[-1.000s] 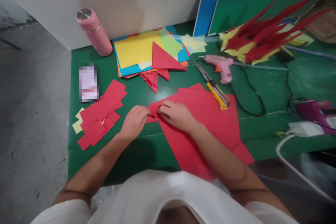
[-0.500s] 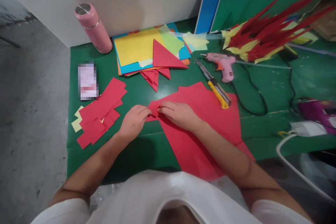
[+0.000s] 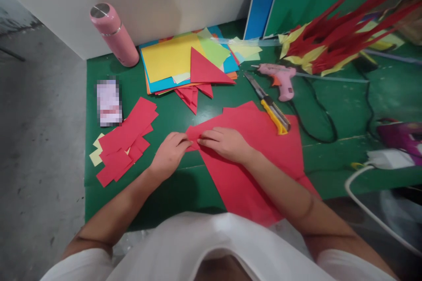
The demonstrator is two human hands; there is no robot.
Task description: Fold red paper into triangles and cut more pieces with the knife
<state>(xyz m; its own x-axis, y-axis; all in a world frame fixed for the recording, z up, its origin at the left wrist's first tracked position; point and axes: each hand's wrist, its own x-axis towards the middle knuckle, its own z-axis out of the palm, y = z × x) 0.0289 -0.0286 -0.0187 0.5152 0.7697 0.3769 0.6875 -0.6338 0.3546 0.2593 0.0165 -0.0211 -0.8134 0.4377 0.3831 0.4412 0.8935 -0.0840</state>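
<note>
A small piece of red paper point(image 3: 191, 132) lies at the left tip of the large red paper sheets point(image 3: 260, 175). My left hand point(image 3: 169, 153) pinches its left side, fingers and thumb closed. My right hand point(image 3: 226, 144) is closed at its right side, fingertips pressed on the paper, with the wrist over the large sheets. Only a narrow gap separates the two sets of fingertips. The fingers cover part of the small piece, so its exact fold is hidden. A pile of cut red paper rectangles point(image 3: 127, 134) lies left of my left hand.
A yellow utility knife point(image 3: 273, 112), blade extended, rests partly on the red sheets. Behind it lies a pink glue gun point(image 3: 280, 79) with a black cord. Coloured paper sheets point(image 3: 165, 61), a pink bottle point(image 3: 115, 37), a phone point(image 3: 109, 103) and red-yellow paper flames point(image 3: 329, 44) stand around.
My left fingertips have shifted slightly right along the small red paper. My right hand stays almost in place. The whole view has moved a little.
</note>
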